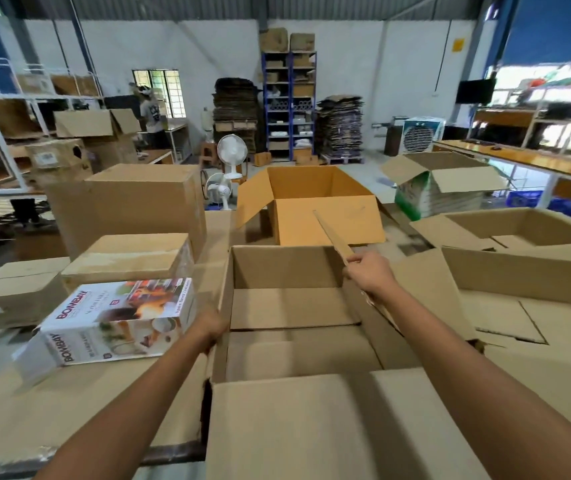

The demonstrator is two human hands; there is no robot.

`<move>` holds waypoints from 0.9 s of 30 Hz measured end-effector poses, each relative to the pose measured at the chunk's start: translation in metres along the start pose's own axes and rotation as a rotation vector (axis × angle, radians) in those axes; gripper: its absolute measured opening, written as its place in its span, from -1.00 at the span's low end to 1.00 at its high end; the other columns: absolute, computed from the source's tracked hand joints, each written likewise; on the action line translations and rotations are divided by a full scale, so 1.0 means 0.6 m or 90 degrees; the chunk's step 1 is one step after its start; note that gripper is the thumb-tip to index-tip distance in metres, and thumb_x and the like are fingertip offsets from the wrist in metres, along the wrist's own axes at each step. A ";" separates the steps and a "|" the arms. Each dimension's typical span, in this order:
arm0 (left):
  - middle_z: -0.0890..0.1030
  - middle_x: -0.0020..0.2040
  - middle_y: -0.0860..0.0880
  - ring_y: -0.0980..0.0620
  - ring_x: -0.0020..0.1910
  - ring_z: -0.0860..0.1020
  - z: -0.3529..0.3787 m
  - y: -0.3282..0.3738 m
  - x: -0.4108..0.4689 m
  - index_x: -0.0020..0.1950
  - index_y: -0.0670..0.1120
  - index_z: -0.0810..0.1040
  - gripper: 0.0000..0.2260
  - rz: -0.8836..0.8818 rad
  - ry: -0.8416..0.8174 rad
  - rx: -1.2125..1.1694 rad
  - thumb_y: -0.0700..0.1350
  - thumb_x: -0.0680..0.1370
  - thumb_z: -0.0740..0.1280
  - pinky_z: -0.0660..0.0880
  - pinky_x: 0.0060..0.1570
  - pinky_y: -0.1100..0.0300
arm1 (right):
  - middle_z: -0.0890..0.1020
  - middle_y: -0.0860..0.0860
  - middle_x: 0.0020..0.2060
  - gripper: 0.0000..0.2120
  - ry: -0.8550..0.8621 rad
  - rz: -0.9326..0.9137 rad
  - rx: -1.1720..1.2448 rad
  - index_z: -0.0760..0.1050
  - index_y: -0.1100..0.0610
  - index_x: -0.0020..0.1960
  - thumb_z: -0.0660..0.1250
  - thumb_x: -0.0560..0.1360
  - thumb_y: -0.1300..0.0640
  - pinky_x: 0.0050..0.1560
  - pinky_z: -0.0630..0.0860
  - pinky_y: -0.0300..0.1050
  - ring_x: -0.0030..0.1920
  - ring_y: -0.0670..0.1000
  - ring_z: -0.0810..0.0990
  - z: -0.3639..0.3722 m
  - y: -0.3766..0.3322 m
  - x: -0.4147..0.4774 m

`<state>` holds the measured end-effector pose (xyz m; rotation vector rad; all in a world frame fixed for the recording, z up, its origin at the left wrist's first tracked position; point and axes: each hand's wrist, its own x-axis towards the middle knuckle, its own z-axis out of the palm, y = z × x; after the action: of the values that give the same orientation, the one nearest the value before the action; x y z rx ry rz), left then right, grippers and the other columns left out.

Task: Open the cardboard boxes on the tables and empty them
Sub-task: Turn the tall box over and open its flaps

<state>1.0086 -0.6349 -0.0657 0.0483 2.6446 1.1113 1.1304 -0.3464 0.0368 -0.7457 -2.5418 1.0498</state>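
An open brown cardboard box (279, 268) stands in front of me, its near flap folded toward me. Only flat cardboard shows on its inside floor. My left hand (212, 328) grips the box's left wall at the rim. My right hand (370, 273) holds the raised right flap (333, 233) at its top edge. A white printed "Bombay" product carton (114, 322) lies on its side just left of the box.
Closed brown boxes (128, 258) stand at the left. An open orange-lined box (311, 202) sits behind, and further open boxes (519, 226) are at the right. Fans, stacked flat cardboard, blue shelves and a person are in the background.
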 end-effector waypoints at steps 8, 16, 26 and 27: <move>0.58 0.08 -0.29 -0.30 0.08 0.56 -0.006 -0.004 0.025 0.14 -0.24 0.51 -0.73 0.145 0.197 0.277 -0.16 0.48 0.36 0.51 0.02 -0.06 | 0.62 0.16 0.01 -0.86 0.133 0.010 -0.400 0.50 0.17 0.04 0.19 0.55 0.28 -0.09 0.53 0.03 -0.05 0.19 0.58 -0.136 0.007 0.044; 0.58 0.04 -0.02 -0.11 0.12 0.55 0.114 0.190 -0.045 0.17 -0.09 0.56 -0.82 0.241 0.015 -0.091 -0.13 0.57 0.35 0.47 0.08 0.07 | 0.51 0.22 0.17 -0.71 0.145 -0.020 -0.522 0.44 0.18 0.23 0.16 0.54 0.18 0.14 0.46 0.21 0.18 0.27 0.47 -0.149 0.138 0.024; 0.41 -0.20 -0.06 0.00 -0.38 0.36 0.316 0.288 -0.099 0.15 -0.07 0.46 -0.83 -0.069 -0.331 -0.386 -0.04 0.64 0.18 0.29 -0.30 0.20 | 0.43 0.19 0.34 -0.60 0.038 0.064 -0.361 0.50 0.09 0.34 0.25 0.54 0.01 0.27 0.42 0.16 0.29 0.29 0.40 -0.158 0.252 0.035; 0.48 -0.04 -0.09 -0.08 -0.22 0.53 0.335 0.296 -0.102 0.29 -0.06 0.44 -0.71 -0.089 -0.348 -0.374 0.05 0.64 0.19 0.40 -0.18 0.13 | 0.43 0.20 0.34 -0.58 0.030 0.078 -0.329 0.51 0.08 0.35 0.26 0.54 -0.02 0.28 0.42 0.14 0.30 0.29 0.40 -0.158 0.260 0.038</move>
<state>1.1067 -0.3781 -0.0601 0.0417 1.7566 1.5178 1.2085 -0.1858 -0.0081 -1.0470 -2.7805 0.3879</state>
